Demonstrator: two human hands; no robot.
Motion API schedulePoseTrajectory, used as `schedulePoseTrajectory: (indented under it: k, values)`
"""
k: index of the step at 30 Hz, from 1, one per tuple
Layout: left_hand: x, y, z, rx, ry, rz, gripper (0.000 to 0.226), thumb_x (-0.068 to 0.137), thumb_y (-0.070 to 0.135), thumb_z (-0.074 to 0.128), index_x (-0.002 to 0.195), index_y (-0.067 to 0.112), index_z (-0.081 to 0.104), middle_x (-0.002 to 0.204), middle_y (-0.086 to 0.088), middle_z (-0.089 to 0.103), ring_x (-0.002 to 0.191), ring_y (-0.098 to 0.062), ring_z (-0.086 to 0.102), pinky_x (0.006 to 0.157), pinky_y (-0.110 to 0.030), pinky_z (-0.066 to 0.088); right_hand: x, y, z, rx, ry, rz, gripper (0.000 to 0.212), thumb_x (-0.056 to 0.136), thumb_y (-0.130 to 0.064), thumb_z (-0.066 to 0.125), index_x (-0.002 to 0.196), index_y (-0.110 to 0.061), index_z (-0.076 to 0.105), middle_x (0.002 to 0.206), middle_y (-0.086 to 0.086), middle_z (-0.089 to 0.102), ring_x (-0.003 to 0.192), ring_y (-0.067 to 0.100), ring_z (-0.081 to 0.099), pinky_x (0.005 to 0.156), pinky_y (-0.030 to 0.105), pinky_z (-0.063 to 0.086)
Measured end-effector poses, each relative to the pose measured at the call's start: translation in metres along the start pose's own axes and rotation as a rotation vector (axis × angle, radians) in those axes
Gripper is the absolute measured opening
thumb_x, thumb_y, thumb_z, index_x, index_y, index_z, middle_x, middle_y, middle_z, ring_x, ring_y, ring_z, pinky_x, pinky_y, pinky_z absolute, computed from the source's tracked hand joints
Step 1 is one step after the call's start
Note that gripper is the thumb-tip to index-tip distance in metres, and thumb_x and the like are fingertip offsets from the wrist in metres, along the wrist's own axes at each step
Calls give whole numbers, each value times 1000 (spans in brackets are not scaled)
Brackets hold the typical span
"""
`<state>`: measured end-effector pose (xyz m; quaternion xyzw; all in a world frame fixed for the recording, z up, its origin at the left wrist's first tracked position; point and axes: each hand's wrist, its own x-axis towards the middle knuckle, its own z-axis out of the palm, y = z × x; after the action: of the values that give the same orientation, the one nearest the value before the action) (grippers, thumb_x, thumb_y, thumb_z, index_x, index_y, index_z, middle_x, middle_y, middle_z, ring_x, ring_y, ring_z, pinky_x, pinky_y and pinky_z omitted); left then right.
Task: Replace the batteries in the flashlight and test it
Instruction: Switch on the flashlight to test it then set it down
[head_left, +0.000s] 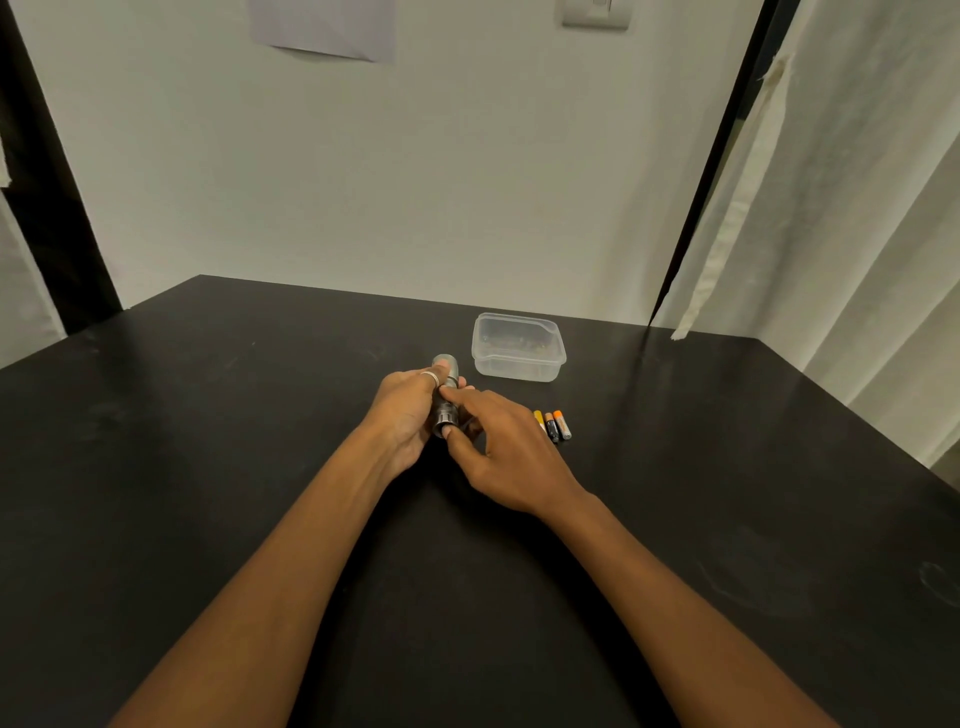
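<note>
Left hand grips the grey flashlight, head pointing away toward the wall; right hand apparently pinches its near tail end.

Silver flashlight (black table)

Head cam, wide-angle, worn above near edge of black table — facing fwd and down toward white wall. Close range — left hand and right hand sit approx. mid-frame, arms running in from bottom edge.
</note>
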<state>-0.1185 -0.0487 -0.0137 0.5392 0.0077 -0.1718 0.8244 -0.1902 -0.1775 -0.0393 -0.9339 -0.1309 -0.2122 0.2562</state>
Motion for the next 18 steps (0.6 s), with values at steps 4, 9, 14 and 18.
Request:
schedulePoseTrajectory:
  k: [4,9,14,18]
  values:
    - [4,-2,-1,30,9,19,24,102,15,58,109,-6,68,102,-16,72,91,-26,71,88,-45,59,0,0,0,0,13,-2,52,98,-33,58,148,-22,52,124,2,69,104,12,64,92,39,56]
    - [5,-4,1,49,27,31,26,102,15,58,112,-8,67,100,-16,71,91,-28,70,98,-54,53,0,-1,0,18,34,-5,50,97,-31,60,146,-22,55,125,2,70,102,12,65,92,38,56]
    - [7,-4,-1,43,33,25,21,100,17,61,98,-1,71,97,-15,74,90,-28,71,100,-54,54,1,0,0,27,37,-11,50,97,-31,61,146,-23,55,127,0,69,100,10,66,92,37,56]
    - [7,-5,-2,58,20,46,26,100,23,62,92,0,72,94,-14,73,84,-24,71,91,-46,58,1,1,1,60,48,-12,51,97,-31,62,146,-23,55,132,5,68,118,20,63,98,35,54]
